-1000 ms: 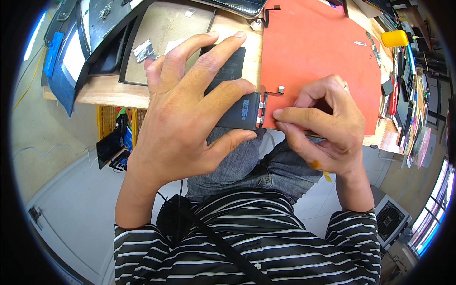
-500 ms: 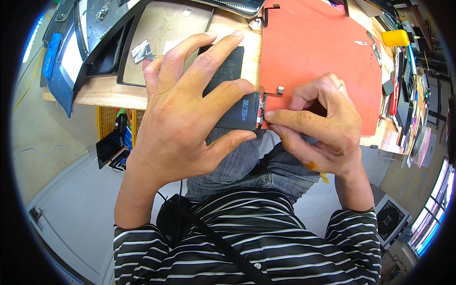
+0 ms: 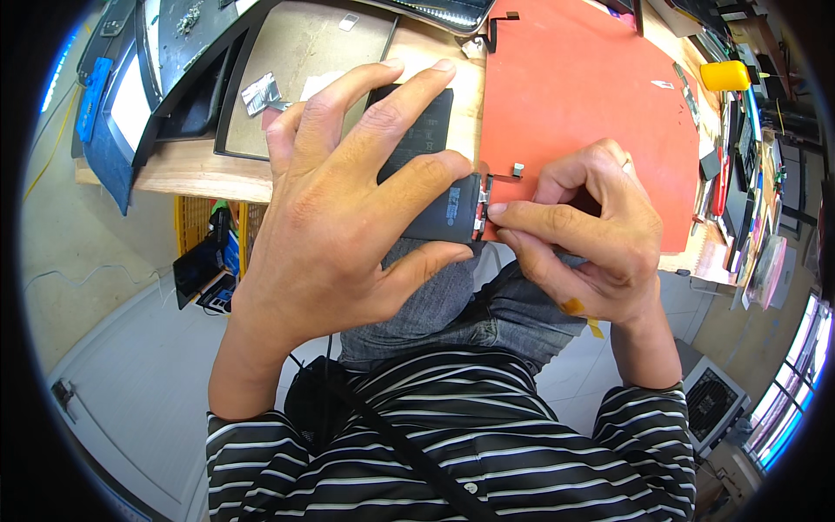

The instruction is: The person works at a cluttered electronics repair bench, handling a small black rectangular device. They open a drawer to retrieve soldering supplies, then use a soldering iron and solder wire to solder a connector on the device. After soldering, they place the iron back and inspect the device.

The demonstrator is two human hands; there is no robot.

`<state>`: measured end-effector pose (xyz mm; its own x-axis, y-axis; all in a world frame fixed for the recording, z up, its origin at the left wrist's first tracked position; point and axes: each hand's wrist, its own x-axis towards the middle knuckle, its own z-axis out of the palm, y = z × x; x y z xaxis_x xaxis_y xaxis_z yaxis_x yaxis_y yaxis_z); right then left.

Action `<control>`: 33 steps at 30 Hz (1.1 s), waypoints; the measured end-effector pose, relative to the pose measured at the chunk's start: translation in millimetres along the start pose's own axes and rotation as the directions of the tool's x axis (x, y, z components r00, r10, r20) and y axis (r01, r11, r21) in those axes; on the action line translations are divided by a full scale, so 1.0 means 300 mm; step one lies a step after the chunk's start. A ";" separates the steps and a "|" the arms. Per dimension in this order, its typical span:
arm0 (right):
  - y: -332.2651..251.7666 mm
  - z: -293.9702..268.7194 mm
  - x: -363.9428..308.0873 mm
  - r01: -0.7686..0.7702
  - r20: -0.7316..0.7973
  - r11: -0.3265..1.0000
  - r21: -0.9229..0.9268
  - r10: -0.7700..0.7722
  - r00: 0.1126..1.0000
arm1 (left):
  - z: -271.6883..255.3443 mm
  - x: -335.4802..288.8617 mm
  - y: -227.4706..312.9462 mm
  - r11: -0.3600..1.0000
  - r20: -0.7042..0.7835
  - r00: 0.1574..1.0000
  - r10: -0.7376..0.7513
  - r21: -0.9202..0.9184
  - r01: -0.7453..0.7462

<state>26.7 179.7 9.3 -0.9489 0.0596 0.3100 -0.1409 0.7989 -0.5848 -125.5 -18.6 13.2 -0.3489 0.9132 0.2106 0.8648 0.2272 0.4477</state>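
Holding L hand (image 3: 330,213) spread over black batt. (image 3: 442,211); pinching by its end w/ R hand (image 3: 600,228), can't tell what.

A bright, dark-barred window (image 3: 790,383) stands at right, a cream wall (image 3: 65,222) at left, white floor tiles (image 3: 574,376) below the pale wooden bench (image 3: 196,180).

Black battery (image 3: 435,224), blue printed block (image 3: 453,203), faint grey lettering (image 3: 430,120), none legible

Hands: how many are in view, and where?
2. The left hand is spread over the black battery; the right hand is at the battery's right end, over the orange mat. No others show.
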 end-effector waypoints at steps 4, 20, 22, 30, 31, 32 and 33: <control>0.005 0.015 -0.003 0.011 -0.049 1.000 -0.001 -0.011 0.999 | 0.000 -0.001 -0.001 1.000 0.001 1.000 -0.001 0.001 0.001; -0.001 0.021 -0.002 -0.016 -0.057 1.000 0.022 0.017 0.998 | -0.007 -0.002 0.002 1.000 0.012 1.000 -0.017 0.009 0.017; -0.001 0.021 0.000 -0.018 -0.061 0.999 0.027 0.020 0.998 | -0.007 0.000 0.004 1.000 0.015 1.000 -0.023 0.005 0.023; -0.001 0.022 -0.003 -0.010 -0.082 1.000 0.027 0.012 0.997 | -0.008 -0.002 0.008 0.999 0.018 0.999 -0.037 0.008 0.037; -0.001 0.021 -0.004 -0.009 -0.082 1.000 0.026 0.012 0.997 | -0.008 -0.002 0.009 0.999 0.016 0.999 -0.037 0.006 0.037; 0.003 0.018 -0.005 0.002 -0.071 1.000 0.030 0.000 0.997 | -0.008 -0.001 0.009 0.999 0.013 0.999 -0.038 0.004 0.038; 0.006 0.018 -0.004 0.000 -0.075 1.000 0.022 0.002 0.997 | -0.008 -0.002 0.008 0.999 0.011 0.999 -0.035 0.006 0.035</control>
<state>25.9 177.9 3.7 -0.9252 0.1062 0.3644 -0.1467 0.7853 -0.6015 -124.1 -19.4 16.2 -0.3752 0.9082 0.1851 0.8543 0.2614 0.4492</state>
